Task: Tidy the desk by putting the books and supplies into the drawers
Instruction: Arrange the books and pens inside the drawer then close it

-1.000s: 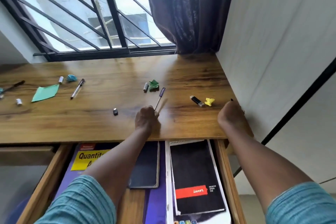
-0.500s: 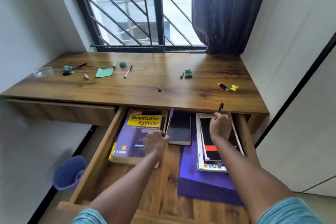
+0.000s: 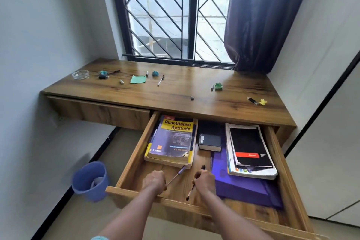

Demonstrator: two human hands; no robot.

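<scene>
The right-hand drawer of the wooden desk stands pulled out. Inside lie a "Quantitative Aptitude" book, a small black book, a black-and-red notepad on a stack and a purple folder. My left hand is low in the drawer's front, shut on a purple pen. Beside it, my right hand is shut on a black pen. On the desktop remain a pen, a green paper, paper scraps and small caps.
The left drawer is closed. A blue bin stands on the floor at the left. A glass dish sits at the desk's far left. A black lighter and yellow scrap lie at the right. A curtain hangs at the back.
Both hands came off the desktop holding a pen each and moved down into the front of the open drawer. The view pulled back and up.
</scene>
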